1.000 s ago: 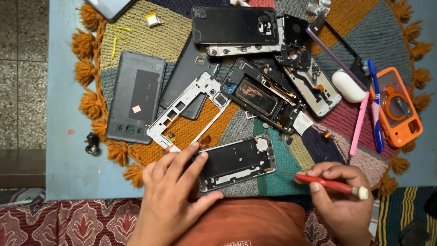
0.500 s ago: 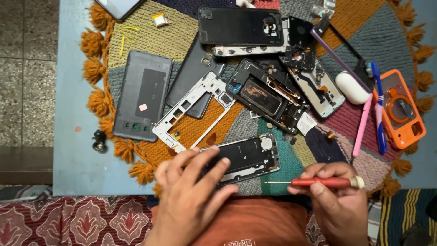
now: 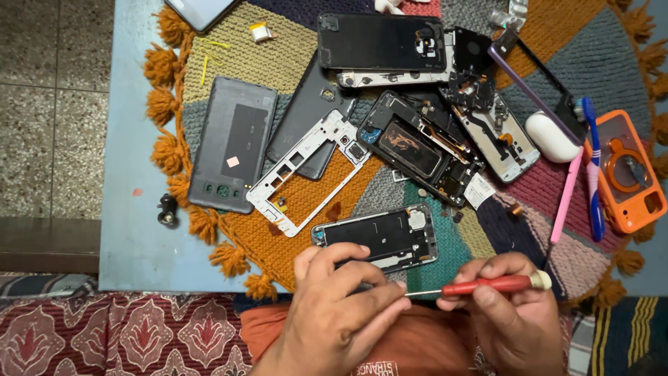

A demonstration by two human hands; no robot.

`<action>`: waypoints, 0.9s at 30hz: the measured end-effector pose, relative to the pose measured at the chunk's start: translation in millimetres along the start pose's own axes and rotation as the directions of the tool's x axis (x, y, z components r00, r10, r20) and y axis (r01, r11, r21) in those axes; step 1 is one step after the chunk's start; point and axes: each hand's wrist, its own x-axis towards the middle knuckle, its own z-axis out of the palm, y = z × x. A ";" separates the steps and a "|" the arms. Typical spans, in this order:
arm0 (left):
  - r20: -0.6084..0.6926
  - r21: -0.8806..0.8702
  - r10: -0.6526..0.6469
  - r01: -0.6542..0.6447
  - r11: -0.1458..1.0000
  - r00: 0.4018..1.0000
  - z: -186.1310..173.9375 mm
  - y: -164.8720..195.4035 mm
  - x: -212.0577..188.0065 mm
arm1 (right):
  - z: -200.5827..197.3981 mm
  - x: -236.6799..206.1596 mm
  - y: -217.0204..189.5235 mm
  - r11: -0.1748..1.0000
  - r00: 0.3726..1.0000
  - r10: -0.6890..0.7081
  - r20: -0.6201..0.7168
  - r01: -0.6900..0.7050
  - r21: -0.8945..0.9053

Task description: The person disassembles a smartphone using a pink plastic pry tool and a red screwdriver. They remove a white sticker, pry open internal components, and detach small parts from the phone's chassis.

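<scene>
Your left hand (image 3: 334, 306) curled its fingers over the near edge of a stripped phone chassis (image 3: 379, 238), pinning it at the front of the woven mat (image 3: 299, 237), while your right hand (image 3: 511, 306) pinched a red-handled screwdriver (image 3: 487, 284), its thin shaft pointing toward your left fingertips. The tip sat close to bare skin, and a slip off a tiny screw head could have jabbed a finger or gouged the board. The knitted mat, soft and ridged, looked likely to swallow any loose screw, and the chassis lay near the edge of the pale blue surface (image 3: 132, 237), where a nudge might have tipped it onto your lap. Around it lay hard, flat, rounded rectangles: a white midframe (image 3: 306, 174) full of cut-outs, a matte grey back cover (image 3: 233, 143), a glossy black panel (image 3: 379, 42), and an open phone body (image 3: 421, 146) showing copper-coloured parts. An orange rubbery case (image 3: 626, 170), a blue toothbrush (image 3: 593, 174) and a pink pry stick (image 3: 565, 195) lay well apart at the right.
</scene>
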 end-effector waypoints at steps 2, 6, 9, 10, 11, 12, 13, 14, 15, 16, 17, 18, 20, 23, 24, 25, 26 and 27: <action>0.014 -0.014 -0.001 0.002 1.000 1.000 -2.5 -0.3 -2.4 | 3.6 0.0 1.0 1.000 1.000 -0.014 -0.008 0.014 -0.011; 0.040 -0.004 0.020 -0.020 1.000 0.999 -6.6 -3.1 -4.5 | 5.9 -0.8 0.8 0.999 1.000 -0.014 -0.022 0.013 -0.045; 0.033 -0.009 0.009 -0.009 1.000 0.999 -8.9 -3.5 -6.1 | 3.0 -1.5 -0.7 0.993 1.000 -0.021 0.018 0.023 -0.113; 0.020 0.003 0.004 -0.004 1.000 1.000 -10.3 -4.2 -6.7 | 2.0 -2.0 -1.1 0.989 0.999 -0.029 0.019 0.032 -0.146; 0.007 0.014 -0.001 0.001 1.000 1.000 -10.7 -5.1 -6.8 | 0.4 -2.1 -1.9 0.983 0.999 -0.038 0.020 0.041 -0.180; -0.006 0.025 -0.005 0.006 1.000 1.000 -11.7 -6.5 -7.1 | -0.8 -2.0 -2.3 0.980 0.998 -0.056 0.021 0.059 -0.191; -0.026 0.035 0.003 -0.002 0.999 1.000 -13.2 -8.2 -7.4 | -1.7 -1.5 -2.3 0.976 0.997 -0.075 0.021 0.077 -0.201; -0.044 0.043 0.009 -0.007 0.999 0.999 -15.2 -9.6 -8.3 | -2.3 -1.3 -2.5 0.973 0.996 -0.091 0.021 0.094 -0.213; -0.063 0.051 0.017 -0.014 0.999 0.998 -16.3 -11.5 -8.6 | -3.0 -0.5 -2.6 0.966 0.992 -0.122 0.013 0.121 -0.229; -0.083 0.060 0.024 -0.019 0.998 0.996 -17.8 -13.3 -9.0 | -3.3 0.3 -2.7 0.958 0.988 -0.153 0.005 0.149 -0.246; -0.103 0.068 0.029 -0.022 0.997 0.994 -19.6 -14.8 -9.8 | -3.6 1.1 -3.0 0.949 0.983 -0.183 -0.003 0.176 -0.262; -0.123 0.076 0.036 -0.027 0.997 0.992 -21.8 -16.8 -10.6 | -3.6 1.9 -3.1 0.935 0.980 -0.193 -0.045 0.170 -0.312; -0.140 0.107 0.007 0.008 0.994 0.990 -25.1 -19.5 -11.3 | -4.7 2.9 -6.2 0.902 0.969 -0.211 -0.130 0.141 -0.408; -0.173 0.155 -0.024 0.051 0.987 0.985 -31.3 -22.8 -11.6 | -7.3 6.8 -9.3 0.900 0.957 -0.258 -0.132 0.188 -0.394; -0.183 0.173 -0.032 0.065 0.983 0.983 -33.2 -23.6 -11.4 | -8.6 8.0 -10.4 0.896 0.954 -0.265 -0.139 0.190 -0.401; -0.190 0.175 -0.041 0.075 0.982 0.981 -35.3 -24.4 -11.1 | -10.6 9.1 -11.9 0.893 0.951 -0.271 -0.147 0.191 -0.408; -0.196 0.177 -0.051 0.086 0.980 0.979 -37.6 -25.0 -10.9 | -12.2 9.7 -13.0 0.889 0.948 -0.277 -0.155 0.192 -0.415; -0.203 0.179 -0.057 0.095 0.979 0.977 -38.4 -25.8 -9.9 | -14.8 10.8 -14.3 0.905 0.953 -0.275 -0.129 0.211 -0.369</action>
